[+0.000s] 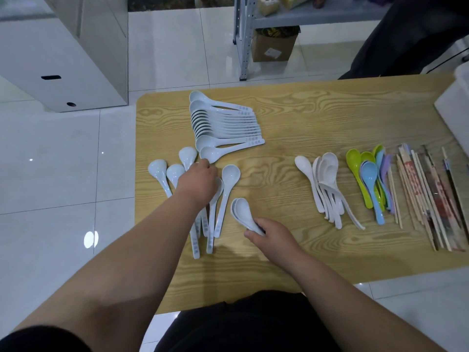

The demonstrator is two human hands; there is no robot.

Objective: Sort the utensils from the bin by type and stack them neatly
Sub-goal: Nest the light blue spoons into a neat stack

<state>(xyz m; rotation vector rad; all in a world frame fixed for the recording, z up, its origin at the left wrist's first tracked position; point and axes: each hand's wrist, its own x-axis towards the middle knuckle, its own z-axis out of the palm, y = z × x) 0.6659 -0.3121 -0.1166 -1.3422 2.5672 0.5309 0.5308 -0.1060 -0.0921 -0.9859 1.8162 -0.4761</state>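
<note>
While the right hand rests near the middle of the desk's near edge, its thumb and curled fingers pinch the handles of two nested spoons, whose pale bowls point toward the far edge. The left hand reaches over the loose spoons that lie fanned out by the left edge, bowls away from the person and handles toward the near edge. Its fingers bend down among them with the back of the hand to the camera; whether they pinch a spoon cannot be told.

Beyond that hand, toward the far left corner, a row of spoons of the same pale blue-white lies overlapped, bowls left and handles right. Right of the desk's centre lies a pile of cream spoons. Just beside it lie the coloured spoons in green, blue and purple, and a bundle of chopsticks lies along the right edge. A white bin, cut off by the frame, stands at the far right corner. On the tiled floor beyond the desk a cardboard box sits under a metal shelf.
</note>
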